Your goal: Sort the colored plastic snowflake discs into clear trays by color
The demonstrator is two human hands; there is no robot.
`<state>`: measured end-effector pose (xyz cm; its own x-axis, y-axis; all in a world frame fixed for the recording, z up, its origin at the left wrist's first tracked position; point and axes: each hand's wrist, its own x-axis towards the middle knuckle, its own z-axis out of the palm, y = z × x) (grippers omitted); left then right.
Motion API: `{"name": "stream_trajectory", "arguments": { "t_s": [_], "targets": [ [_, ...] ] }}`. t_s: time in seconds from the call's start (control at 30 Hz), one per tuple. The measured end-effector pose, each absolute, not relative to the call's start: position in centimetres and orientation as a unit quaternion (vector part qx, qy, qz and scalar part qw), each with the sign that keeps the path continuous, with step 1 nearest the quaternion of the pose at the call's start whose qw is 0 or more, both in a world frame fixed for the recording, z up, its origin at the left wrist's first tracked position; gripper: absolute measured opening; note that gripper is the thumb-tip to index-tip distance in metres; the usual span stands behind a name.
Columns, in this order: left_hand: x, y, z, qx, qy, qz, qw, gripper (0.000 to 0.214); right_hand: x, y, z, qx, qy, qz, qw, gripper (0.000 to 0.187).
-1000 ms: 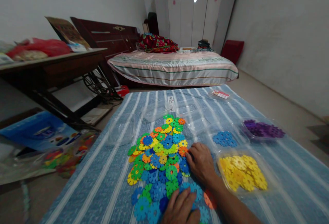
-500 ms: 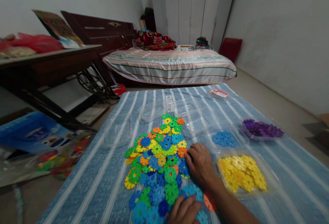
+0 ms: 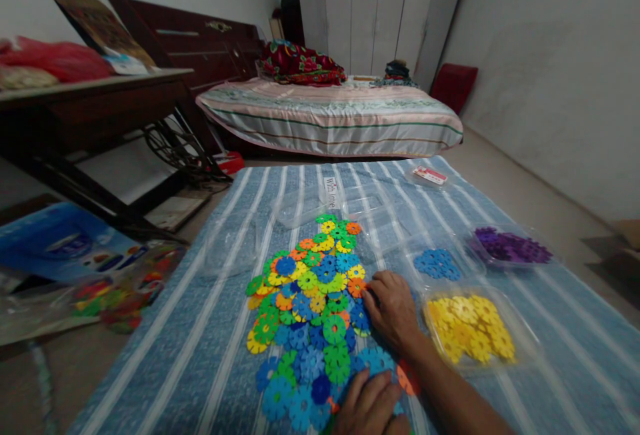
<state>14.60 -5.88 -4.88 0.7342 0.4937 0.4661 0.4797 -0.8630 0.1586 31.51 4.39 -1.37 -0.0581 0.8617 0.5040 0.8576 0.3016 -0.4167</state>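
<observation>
**A bright pile of flower-shaped discs (image 3: pixel 313 308) on a striped cloth (image 3: pixel 190 328)**

The pile is in the middle, with green, yellow, orange and blue all mixed up. The right hand (image 3: pixel 394 307) rests at its right edge, fingers curled, next to an orange disc (image 3: pixel 357 287). The left hand (image 3: pixel 370 405) lies low over blue discs, fingers bent. I can't tell if the 2 hands hold anything. To the right, 3 clear tubs (image 3: pixel 523 335) have yellow, blue and purple discs. Far back is a bed (image 3: pixel 330 122).
</observation>
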Motion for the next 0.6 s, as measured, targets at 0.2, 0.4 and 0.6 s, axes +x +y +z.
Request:
{"name": "stream_trajectory", "arguments": {
  "t_s": [0.2,0.4,0.6],
  "targets": [
    [15.0,-5.6,-4.4,0.936,0.275,0.214,0.040,0.040,31.6,4.4,-1.6,-0.593,-0.726,0.000,0.349,0.020],
    [15.3,-5.5,-4.6,0.932,0.297,0.184,0.093,0.044,31.6,4.4,-1.6,-0.592,-0.725,0.010,0.352,0.019],
    [16.0,-5.8,-4.0,0.931,0.311,0.154,0.112,0.038,31.7,4.4,-1.5,-0.593,-0.724,0.008,0.351,0.022]
  ]
}}
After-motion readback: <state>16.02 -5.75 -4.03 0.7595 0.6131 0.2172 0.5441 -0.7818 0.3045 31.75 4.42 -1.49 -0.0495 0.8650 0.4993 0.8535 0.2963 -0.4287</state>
